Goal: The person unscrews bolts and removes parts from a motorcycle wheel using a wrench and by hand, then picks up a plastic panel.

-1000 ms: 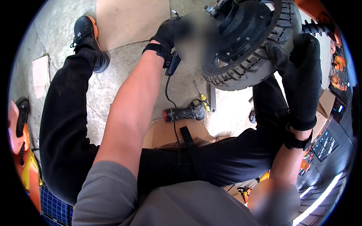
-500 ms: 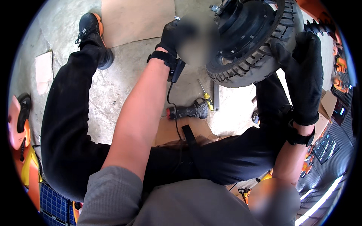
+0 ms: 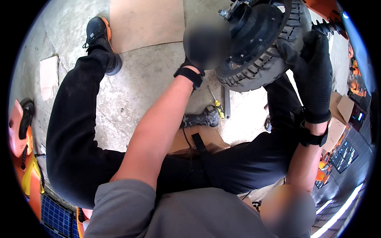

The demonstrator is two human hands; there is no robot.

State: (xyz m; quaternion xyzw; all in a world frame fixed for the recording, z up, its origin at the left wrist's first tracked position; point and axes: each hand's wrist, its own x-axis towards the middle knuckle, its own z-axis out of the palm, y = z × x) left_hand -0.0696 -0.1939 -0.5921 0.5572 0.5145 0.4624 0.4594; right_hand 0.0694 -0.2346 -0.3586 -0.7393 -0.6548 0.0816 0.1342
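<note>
The black metal-hubbed wheel with chunky-treaded rubber [image 3: 260, 35] was tilted at the upper right, partly covering the dark right trouser leg [image 3: 281, 101] in view. The black-gloved right hand [image 3: 307, 55] was at its right side, thumb parted from bent fingers; whether they gripped could not be told. The black-gloved left hand [image 3: 201, 55] was at its left, too blurred to tell its state. Nearer the body, a yellow-handled screwdriver [image 3: 219, 106] lay just beside a straight grey bar [image 3: 227, 103], near a dark grey power tool [image 3: 202, 119]
</note>
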